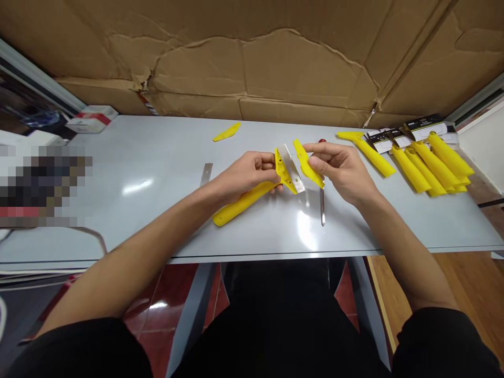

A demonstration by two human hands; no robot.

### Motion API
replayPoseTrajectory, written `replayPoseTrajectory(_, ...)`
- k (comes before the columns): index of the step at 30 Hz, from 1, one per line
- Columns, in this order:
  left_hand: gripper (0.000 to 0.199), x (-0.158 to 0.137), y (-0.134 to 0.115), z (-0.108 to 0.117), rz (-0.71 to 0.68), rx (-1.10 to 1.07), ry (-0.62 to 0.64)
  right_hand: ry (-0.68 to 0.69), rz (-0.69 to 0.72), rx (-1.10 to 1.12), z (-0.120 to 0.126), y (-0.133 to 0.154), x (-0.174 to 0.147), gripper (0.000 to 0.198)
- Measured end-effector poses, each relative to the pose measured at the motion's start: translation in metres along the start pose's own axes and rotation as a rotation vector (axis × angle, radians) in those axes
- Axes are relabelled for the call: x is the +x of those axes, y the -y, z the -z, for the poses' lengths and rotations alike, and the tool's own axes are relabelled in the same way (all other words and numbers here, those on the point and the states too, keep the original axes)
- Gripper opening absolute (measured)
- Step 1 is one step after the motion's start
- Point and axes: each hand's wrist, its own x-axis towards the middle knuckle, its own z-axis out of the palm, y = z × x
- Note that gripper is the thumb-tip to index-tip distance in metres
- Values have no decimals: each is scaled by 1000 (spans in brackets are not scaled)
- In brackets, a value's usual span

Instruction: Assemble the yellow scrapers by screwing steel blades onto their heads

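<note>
The left hand (254, 170) is closed around the head of a yellow handle (242, 203), whose grip end points to eight o'clock; a metal blade (291, 167) lies along this head. The right hand (340, 170) pinches a yellow cover (309, 165), apart from the blade, at its three o'clock. I judge the step is fitting or removing this cover; which, I cannot tell. If fitting, the next move calls for matching the holes before pressing. Between four and five o'clock lies a slim tool (323, 210).
</note>
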Motion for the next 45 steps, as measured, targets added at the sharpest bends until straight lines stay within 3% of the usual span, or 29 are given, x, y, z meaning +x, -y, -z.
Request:
replayPoseTrajectory(4,32,0,0,2,-5,18,29,-82,-4,35,-2,-2,2,65)
replayPoseTrajectory(23,25,-1,3,1,-60,32,87,-25,-44,-82,-18,-6,2,75)
replayPoseTrajectory(30,31,0,4,1,-43,36,92,19,-45,-121,-20,-8,3,72)
replayPoseTrajectory(39,38,-2,6,-4,-41,79,20,-106,21,-341,-22,-14,5,57)
replayPoseTrajectory(45,39,-5,4,-6,-43,79,8,-27,-76,-194,-20,-15,5,68)
